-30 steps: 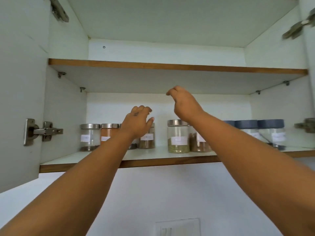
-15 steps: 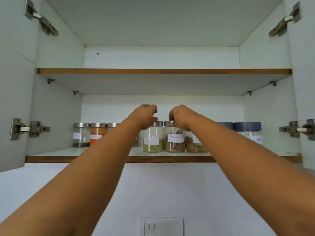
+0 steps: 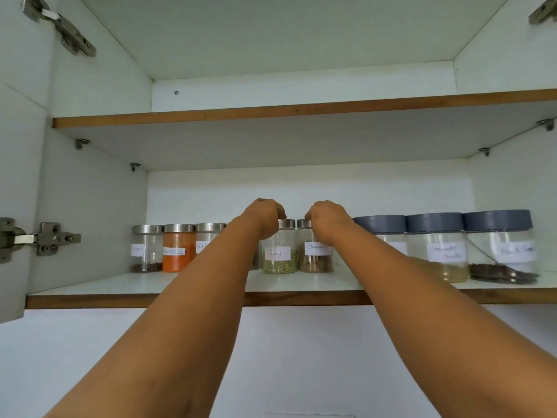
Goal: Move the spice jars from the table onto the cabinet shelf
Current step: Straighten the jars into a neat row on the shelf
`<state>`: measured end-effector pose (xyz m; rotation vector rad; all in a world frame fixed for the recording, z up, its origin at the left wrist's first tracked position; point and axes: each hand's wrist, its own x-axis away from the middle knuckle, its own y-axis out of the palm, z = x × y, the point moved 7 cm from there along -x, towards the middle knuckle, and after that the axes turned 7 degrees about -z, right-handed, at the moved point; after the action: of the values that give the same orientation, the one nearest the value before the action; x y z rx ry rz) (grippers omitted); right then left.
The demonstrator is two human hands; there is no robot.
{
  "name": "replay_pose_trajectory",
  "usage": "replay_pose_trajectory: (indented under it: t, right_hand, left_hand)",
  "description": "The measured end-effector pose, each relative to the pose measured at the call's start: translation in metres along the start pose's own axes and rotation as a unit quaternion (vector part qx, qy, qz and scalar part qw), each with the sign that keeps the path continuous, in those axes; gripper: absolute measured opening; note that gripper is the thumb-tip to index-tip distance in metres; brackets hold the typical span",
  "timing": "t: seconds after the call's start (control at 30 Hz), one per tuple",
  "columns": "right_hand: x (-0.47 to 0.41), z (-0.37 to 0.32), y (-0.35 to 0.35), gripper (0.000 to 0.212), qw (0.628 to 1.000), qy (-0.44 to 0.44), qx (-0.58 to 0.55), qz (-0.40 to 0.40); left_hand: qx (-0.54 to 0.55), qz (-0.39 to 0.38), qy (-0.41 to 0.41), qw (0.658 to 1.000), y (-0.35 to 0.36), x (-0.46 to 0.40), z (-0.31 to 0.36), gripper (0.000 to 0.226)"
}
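Several small glass spice jars with steel lids stand in a row on the lower cabinet shelf (image 3: 187, 286). My left hand (image 3: 263, 217) grips the lid of the fennel jar (image 3: 279, 254), which holds green seeds. My right hand (image 3: 327, 220) grips the lid of the cinnamon jar (image 3: 315, 256) beside it, with brown contents. Both jars stand upright on the shelf, touching each other. Left of my arm are an orange powder jar (image 3: 178, 247), a jar of dark seeds (image 3: 146, 248) and a third jar partly hidden behind my forearm.
Three larger jars with grey-blue lids (image 3: 435, 245) stand at the right of the shelf. The upper shelf (image 3: 271, 111) shows only its underside. Both cabinet doors are open, with hinges (image 3: 42, 238) at the left. A wall switch plate (image 3: 310, 415) is below.
Both hands came down and closer together onto the lids of the fennel and cinnamon jars. The view tilted, bringing the blue-lidded jars into fuller sight.
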<state>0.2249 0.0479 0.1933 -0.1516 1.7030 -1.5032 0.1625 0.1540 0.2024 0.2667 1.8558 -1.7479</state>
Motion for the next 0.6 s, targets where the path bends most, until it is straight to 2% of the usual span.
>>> replay_pose_trajectory:
  t: [0.2,0.3,0.6]
  right_hand:
    - [-0.035,-0.013,0.023,0.044,0.999,0.009,0.034,-0.032]
    - [-0.047,-0.013,0.026,0.041,0.999,0.016,0.032,-0.029]
    - [-0.039,-0.008,0.036,0.055,1.0,0.009,0.004,-0.017]
  left_hand:
    - [0.06,-0.02,-0.005,0.998,0.036,-0.021,-0.034,0.065]
    - [0.066,-0.015,0.005,0.998,0.04,-0.03,-0.039,0.065]
    - [0.034,-0.014,0.034,0.999,0.049,-0.021,-0.035,0.068]
